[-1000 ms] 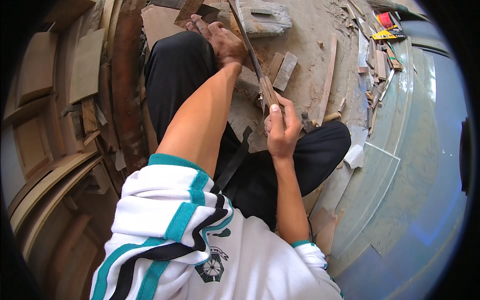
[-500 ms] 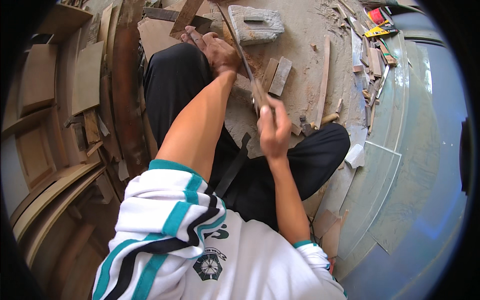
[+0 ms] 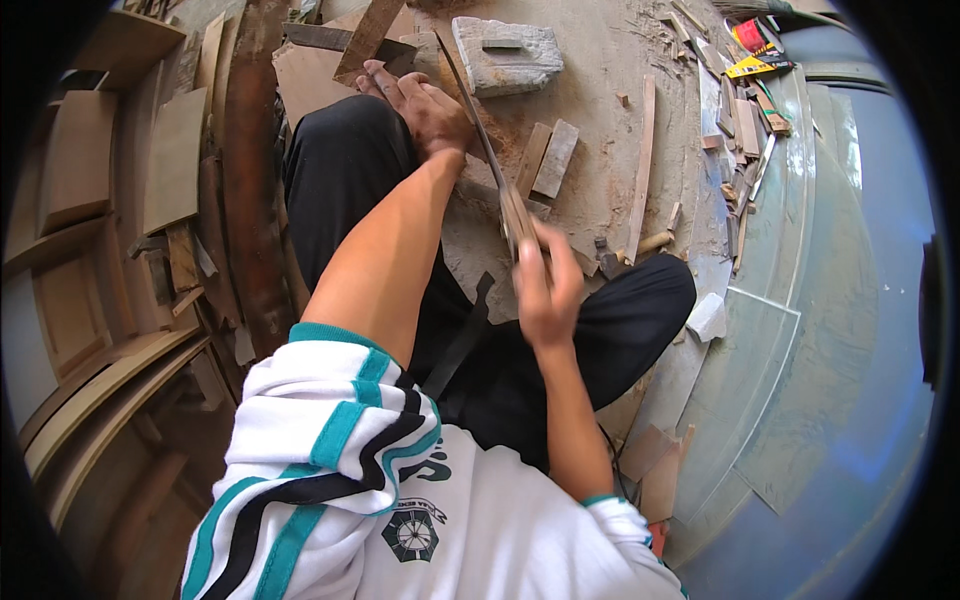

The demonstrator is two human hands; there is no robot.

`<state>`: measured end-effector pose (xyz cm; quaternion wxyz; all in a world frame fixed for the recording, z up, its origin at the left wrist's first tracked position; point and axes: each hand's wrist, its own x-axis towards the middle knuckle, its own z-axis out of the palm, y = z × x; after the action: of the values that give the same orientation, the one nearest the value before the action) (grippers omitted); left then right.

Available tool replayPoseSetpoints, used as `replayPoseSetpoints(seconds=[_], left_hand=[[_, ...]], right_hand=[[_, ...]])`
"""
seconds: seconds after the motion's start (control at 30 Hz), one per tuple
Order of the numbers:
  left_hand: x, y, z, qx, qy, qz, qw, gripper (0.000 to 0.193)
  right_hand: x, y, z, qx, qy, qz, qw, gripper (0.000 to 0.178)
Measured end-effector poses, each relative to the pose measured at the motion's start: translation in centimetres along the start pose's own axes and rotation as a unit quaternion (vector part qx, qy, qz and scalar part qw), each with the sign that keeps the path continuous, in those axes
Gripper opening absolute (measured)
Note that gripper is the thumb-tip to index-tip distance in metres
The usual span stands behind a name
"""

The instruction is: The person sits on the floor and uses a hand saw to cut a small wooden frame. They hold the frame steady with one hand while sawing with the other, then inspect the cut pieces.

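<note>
My right hand (image 3: 548,290) is closed around the wooden handle (image 3: 516,220) of what looks like a handsaw. Its thin dark blade (image 3: 474,110), seen nearly edge-on, slants up and to the left, passing just right of my left hand (image 3: 428,112). That hand lies beside my left knee with fingers stretched out, pressing down on brown wood that it mostly hides. Past its fingertips, a wooden strip (image 3: 370,38) crosses a dark bar (image 3: 322,37). Right of the blade lie two short wood blocks (image 3: 555,158), side by side on the dusty floor.
A pale stone block (image 3: 507,70) with a small bar on top sits beyond the blade. A long thin wood strip (image 3: 642,170) lies to the right. Offcuts (image 3: 745,130) and glass sheets (image 3: 800,250) fill the right side; wooden boards (image 3: 175,160) stand at the left.
My right hand and the saw have shifted slightly down and left, toward me. My left hand keeps its place on the wood; the whole view has shifted a little.
</note>
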<state>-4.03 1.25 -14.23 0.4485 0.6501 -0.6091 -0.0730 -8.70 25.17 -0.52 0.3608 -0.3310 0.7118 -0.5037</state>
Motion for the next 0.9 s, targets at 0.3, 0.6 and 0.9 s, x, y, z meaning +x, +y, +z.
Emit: replayPoseSetpoints(seconds=[0.3, 0.6, 0.9], left_hand=[[0.1, 0.4, -0.4, 0.001, 0.016, 0.017, 1.000, 0.023], [-0.2, 0.0, -0.2, 0.019, 0.008, 0.031, 0.999, 0.022], [-0.4, -0.1, -0.1, 0.040, 0.006, 0.031, 0.999, 0.024]], right_hand=[[-1.4, 0.5, -0.4, -0.035, 0.019, -0.019, 0.999, 0.035], [-9.7, -3.7, -5.3, 0.005, -0.001, 0.015, 1.000, 0.038], [1.5, 0.1, -0.2, -0.036, 0.001, -0.014, 0.999, 0.035]])
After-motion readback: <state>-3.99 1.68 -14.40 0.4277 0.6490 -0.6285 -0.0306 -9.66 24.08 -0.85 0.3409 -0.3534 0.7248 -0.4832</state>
